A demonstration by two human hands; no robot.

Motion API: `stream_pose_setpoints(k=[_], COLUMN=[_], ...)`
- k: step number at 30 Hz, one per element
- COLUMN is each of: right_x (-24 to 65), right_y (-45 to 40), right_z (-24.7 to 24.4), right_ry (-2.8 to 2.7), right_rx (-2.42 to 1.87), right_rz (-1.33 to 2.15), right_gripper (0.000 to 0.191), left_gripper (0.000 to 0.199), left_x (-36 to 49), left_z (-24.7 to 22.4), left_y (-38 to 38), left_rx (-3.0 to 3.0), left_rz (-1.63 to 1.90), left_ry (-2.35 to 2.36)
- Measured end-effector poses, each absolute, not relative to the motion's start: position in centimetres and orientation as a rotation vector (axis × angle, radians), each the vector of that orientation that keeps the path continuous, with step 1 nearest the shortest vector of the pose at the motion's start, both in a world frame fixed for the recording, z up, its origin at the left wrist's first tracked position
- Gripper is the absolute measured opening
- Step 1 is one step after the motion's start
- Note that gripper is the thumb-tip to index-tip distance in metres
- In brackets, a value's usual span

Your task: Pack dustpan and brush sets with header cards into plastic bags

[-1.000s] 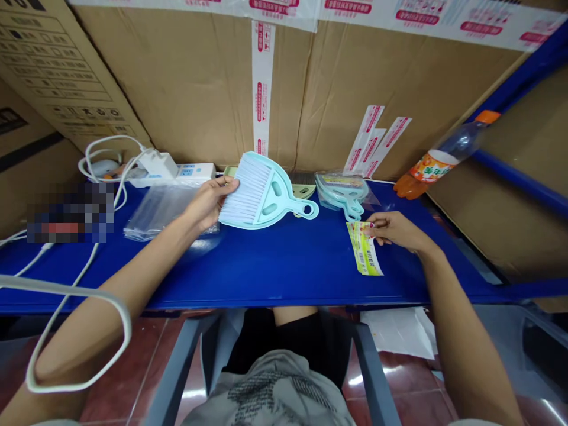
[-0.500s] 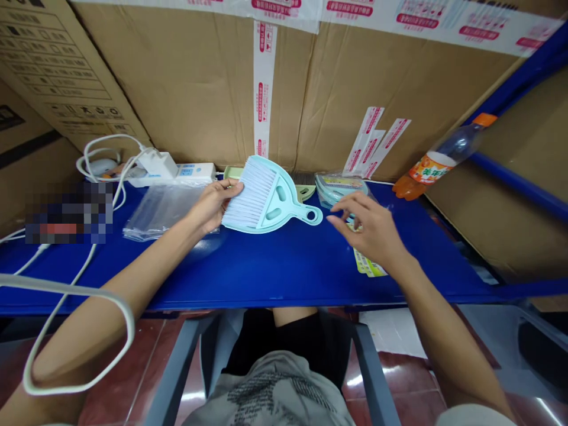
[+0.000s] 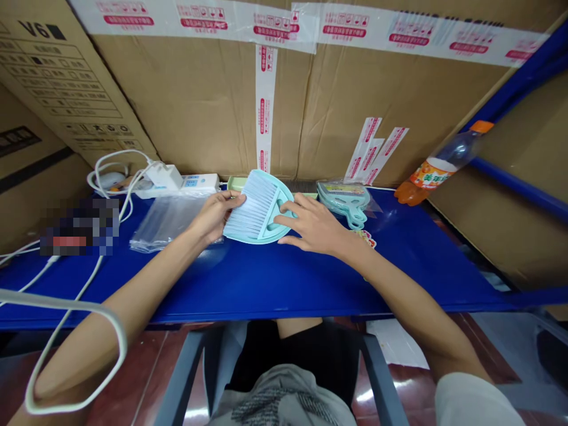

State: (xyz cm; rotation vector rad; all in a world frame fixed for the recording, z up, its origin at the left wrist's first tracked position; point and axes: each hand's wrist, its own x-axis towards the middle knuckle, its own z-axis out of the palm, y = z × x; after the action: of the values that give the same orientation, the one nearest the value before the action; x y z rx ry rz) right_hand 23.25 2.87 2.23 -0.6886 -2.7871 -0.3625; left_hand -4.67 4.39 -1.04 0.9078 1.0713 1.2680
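Note:
A light-blue hand brush (image 3: pixel 252 204) with pale bristles lies nested in a matching dustpan (image 3: pixel 248 240), both held above the table. At the bristle end, my left hand (image 3: pixel 217 216) pinches the dustpan's edge, its thumb on the front. My right hand (image 3: pixel 313 225) reaches over the handle end, fingers bent on the brush's holed plate and thumb by the dustpan's lower rim. That hand covers the handle. To its right lies a plastic-wrapped blue dustpan set (image 3: pixel 348 201). A colourful card (image 3: pixel 366 238) shows partly behind my right wrist.
Clear plastic bags (image 3: pixel 160 222) lie left of my left hand, before a white power strip (image 3: pixel 195 183) with cables. A green dustpan set (image 3: pixel 236 183) is partly hidden behind the blue one. An orange drink bottle (image 3: pixel 437 168) leans at right. Cardboard (image 3: pixel 199 100) backs the blue table (image 3: pixel 266 290).
My right hand has moved left from beside the handle onto the brush and dustpan, covering the handle. My left hand keeps its hold. The view has tilted slightly upward.

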Motion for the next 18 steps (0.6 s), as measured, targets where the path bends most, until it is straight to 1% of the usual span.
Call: stream_pose_setpoints(k=[3, 6, 9, 10, 13, 14, 15, 17, 18], right_x=[23.3, 23.3, 23.4, 23.4, 23.4, 23.5, 23.6, 24.1, 24.5], right_y=[2.6, 2.3, 1.9, 1.8, 1.5, 1.4, 1.4, 1.6, 1.8], right_z=[0.9, -0.1, -0.8, -0.9, -1.2, -1.2, -1.1, -0.7, -0.4], right_ry=[-2.860, -2.887, -2.877, -2.871, -2.845, -2.831, -2.811, -2.731, -2.661], right_rx=[-0.708, -0.725, -0.727, -0.735, -0.779, -0.791, -0.790, -0.756, -0.743], right_rz=[-0.280, -0.210, -0.209, -0.220, -0.240, -0.226, -0.194, -0.068, 0.012], right_gripper=[0.023, 0.015, 0.014, 0.016, 0.033, 0.033, 0.029, 0.013, 0.014], left_gripper=[0.038, 0.041, 0.041, 0.039, 0.032, 0.029, 0.026, 0.020, 0.019], left_x=[-4.8, -4.5, -4.2, -4.2, -4.3, -4.4, -4.4, -4.7, -4.9], left_z=[-0.9, -0.7, -0.7, -0.8, -1.2, -1.4, -1.5, -1.6, -1.5], left_y=[4.3, 3.9, 3.7, 3.7, 4.0, 4.1, 4.2, 4.3, 4.4], left_rx=[0.947, 1.004, 1.031, 1.027, 1.000, 1.003, 1.012, 1.030, 1.027], left_rz=[1.207, 1.163, 1.126, 1.116, 1.083, 1.066, 1.050, 1.055, 1.097], left_ry=[1.109, 1.100, 1.106, 1.109, 1.120, 1.133, 1.146, 1.159, 1.148])
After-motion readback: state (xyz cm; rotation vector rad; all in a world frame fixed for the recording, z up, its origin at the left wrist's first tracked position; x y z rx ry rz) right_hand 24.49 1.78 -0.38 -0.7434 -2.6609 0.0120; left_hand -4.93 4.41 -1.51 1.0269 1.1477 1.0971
